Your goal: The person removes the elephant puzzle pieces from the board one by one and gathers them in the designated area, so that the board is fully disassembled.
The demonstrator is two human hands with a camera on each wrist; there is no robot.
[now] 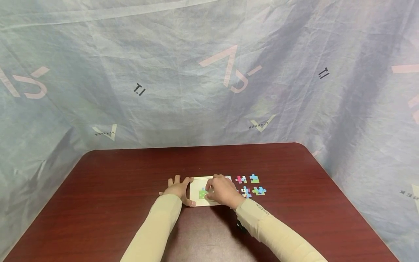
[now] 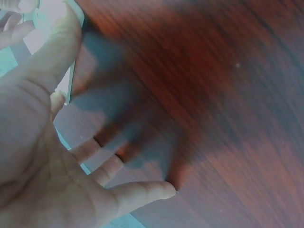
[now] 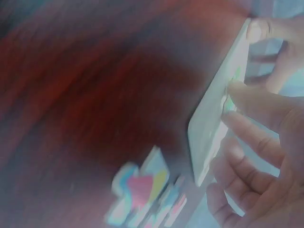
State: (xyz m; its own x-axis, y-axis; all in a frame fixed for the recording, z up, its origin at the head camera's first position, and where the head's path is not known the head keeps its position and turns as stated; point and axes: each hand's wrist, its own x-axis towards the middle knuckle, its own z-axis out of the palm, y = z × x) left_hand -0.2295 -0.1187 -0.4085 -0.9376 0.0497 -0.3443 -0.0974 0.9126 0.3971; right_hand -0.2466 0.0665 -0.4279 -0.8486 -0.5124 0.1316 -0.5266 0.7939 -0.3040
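Observation:
A pale puzzle board (image 1: 196, 183) lies on the table in front of me. My left hand (image 1: 176, 190) spreads its fingers at the board's left end; in the left wrist view its thumb (image 2: 64, 35) rests on the board, with other fingers out over the tabletop. Over the board, my right hand (image 1: 225, 191) pinches a green puzzle piece (image 1: 202, 195) between thumb and index finger, low against the board's surface. The right wrist view shows that thumb and index closing on the green piece, the other fingers curled loosely. The right hand hides much of the board's right half.
Several loose puzzle pieces lie right of the board, among them a pink one (image 1: 240, 179), a blue-green one (image 1: 254, 178) and a wider one (image 1: 259, 191). The dark red table (image 1: 131, 174) backs onto a grey cloth curtain (image 1: 176, 109) with printed letters.

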